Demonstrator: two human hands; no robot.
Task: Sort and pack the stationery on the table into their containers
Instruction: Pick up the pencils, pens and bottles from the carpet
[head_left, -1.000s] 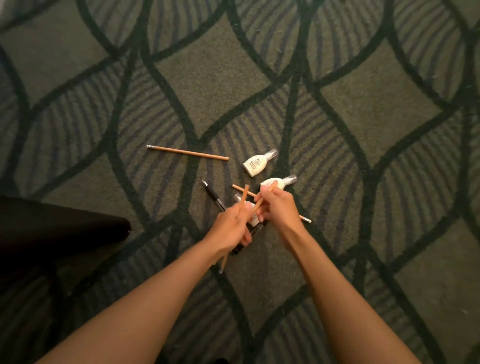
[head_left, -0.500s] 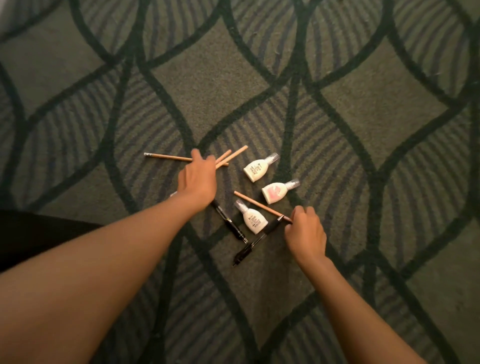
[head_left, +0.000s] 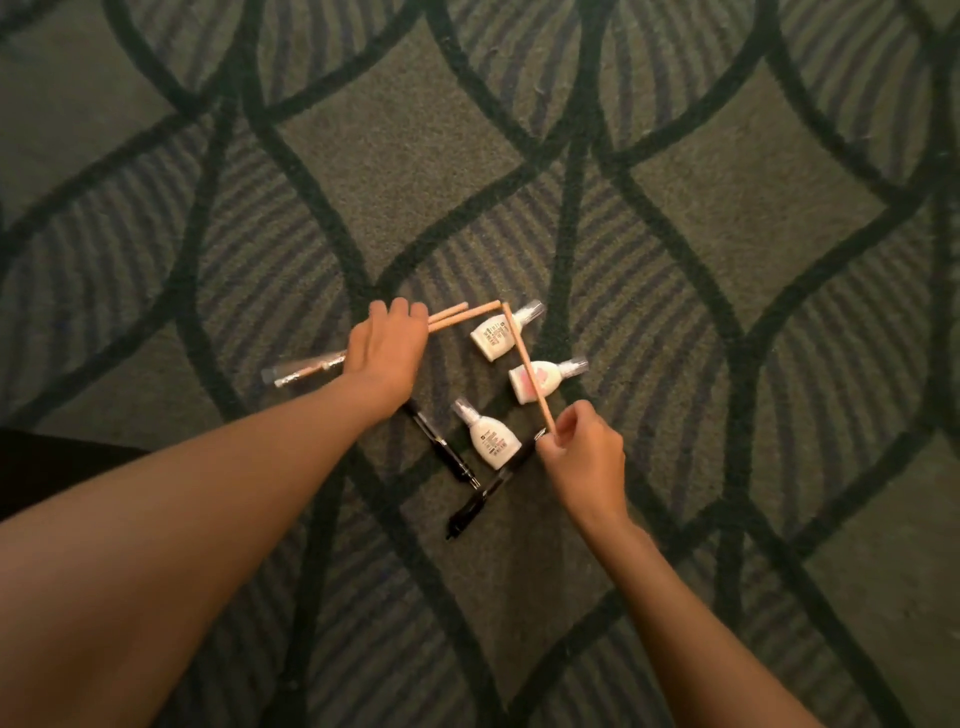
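left hand (head_left: 387, 345) lies palm down, fingers curled round two pencils (head_left: 451, 316); a clear sleeve (head_left: 304, 371), blurred, projects from its other side. right hand (head_left: 584, 454) pinches a third pencil (head_left: 524, 364), tilted over the bottles (head_left: 498, 336). three bottles and two black pens (head_left: 441, 453) lie on the carpet (head_left: 727, 260) between the hands. open carpet surrounds the group.

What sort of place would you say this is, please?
Likely a carpeted indoor floor, perhaps an office or hotel: patterned green carpet fills the view, and small white bottles and black pens lie directly on it.
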